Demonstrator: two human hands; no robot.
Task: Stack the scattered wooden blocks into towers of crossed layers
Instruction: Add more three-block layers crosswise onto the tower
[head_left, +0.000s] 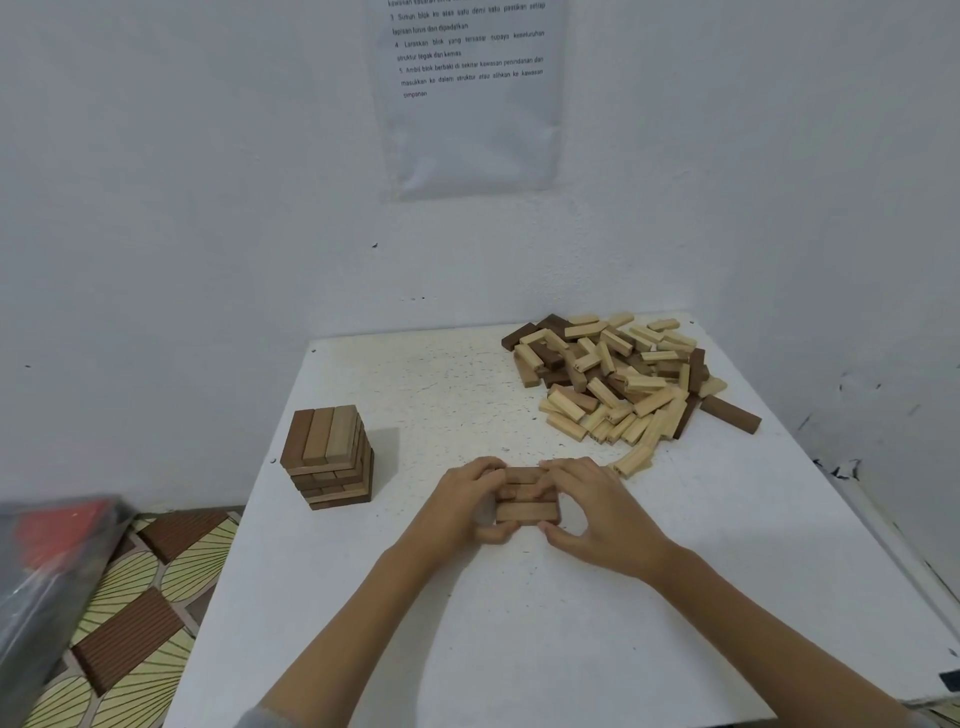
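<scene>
A low new stack of wooden blocks (525, 496) lies at the middle of the white table (519, 623), its top layer three blocks running left to right. My left hand (460, 506) grips its left side with curled fingers and thumb. My right hand (592, 509) grips its right side the same way. A finished tower (328, 457) of several crossed layers stands near the table's left edge. A heap of loose light and dark blocks (618, 376) covers the far right corner, and one light block (631, 461) lies just beyond my right hand.
A white wall rises behind the table with a printed sheet (470, 93) taped to it. Left of the table, a patterned floor mat (140, 613) and a grey plastic-wrapped object (47, 582) lie below. A dark block (730, 414) sits at the heap's right edge.
</scene>
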